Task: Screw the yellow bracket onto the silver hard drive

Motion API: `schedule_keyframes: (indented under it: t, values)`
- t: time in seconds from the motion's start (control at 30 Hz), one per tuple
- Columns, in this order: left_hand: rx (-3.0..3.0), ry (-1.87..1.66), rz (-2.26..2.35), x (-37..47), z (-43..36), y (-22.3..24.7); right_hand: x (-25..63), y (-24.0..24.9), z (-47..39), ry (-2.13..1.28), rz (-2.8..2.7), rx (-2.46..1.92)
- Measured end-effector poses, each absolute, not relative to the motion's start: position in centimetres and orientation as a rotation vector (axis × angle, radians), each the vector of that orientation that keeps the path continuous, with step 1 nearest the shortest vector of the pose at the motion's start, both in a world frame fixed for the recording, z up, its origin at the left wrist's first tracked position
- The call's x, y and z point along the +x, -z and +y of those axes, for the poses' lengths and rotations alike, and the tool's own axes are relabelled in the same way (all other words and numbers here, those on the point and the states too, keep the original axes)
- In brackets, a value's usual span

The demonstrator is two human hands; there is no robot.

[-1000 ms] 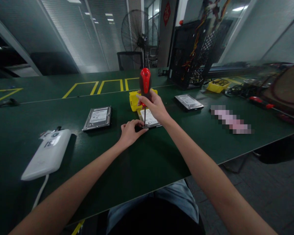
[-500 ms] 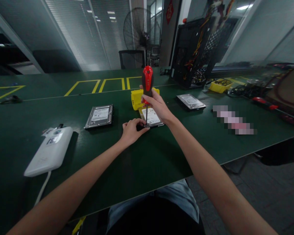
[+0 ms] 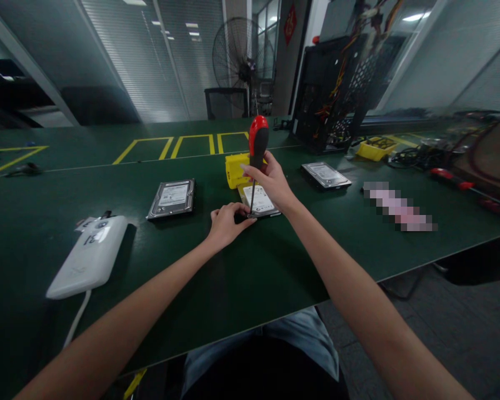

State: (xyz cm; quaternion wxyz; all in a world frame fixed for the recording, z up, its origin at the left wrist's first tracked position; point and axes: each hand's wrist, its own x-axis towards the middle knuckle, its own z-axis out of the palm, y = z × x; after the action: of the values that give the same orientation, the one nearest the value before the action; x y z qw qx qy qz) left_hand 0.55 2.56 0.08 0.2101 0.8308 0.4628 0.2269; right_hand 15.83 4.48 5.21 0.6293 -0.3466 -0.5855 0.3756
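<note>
My right hand is closed round the red and black handle of a screwdriver. The shaft points down, leaning slightly, with its tip at the near left corner of a hard drive. That drive lies flat on the green table, its white label facing up. With thumb and fingers, my left hand grips the same corner, close about the screwdriver's tip. Whatever sits under the tip is too small to make out. Just behind the drive stands a yellow box, partly hidden by my right hand.
Other hard drives lie to the left and right. A white device with a cable is at the left. Farther back right stand an open computer case and a yellow tray. Another screwdriver lies at the right.
The screwdriver's handle has turned, showing more black, and its top leans farther right. My right fingers have shifted on it. My left hand keeps its place at the drive's corner.
</note>
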Motion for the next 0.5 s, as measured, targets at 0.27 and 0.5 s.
schedule_keyframes:
  t: [0.27, 0.5]
  values:
    - [2.298, -0.619, 1.279, 0.57, 2.50, -0.32, 16.00, -5.06, 4.41, -0.853, -1.407, -0.816]
    - [2.309, -0.646, 1.254, 0.41, 2.31, -0.31, 16.04, -5.38, 3.91, -1.024, -1.411, -0.737]
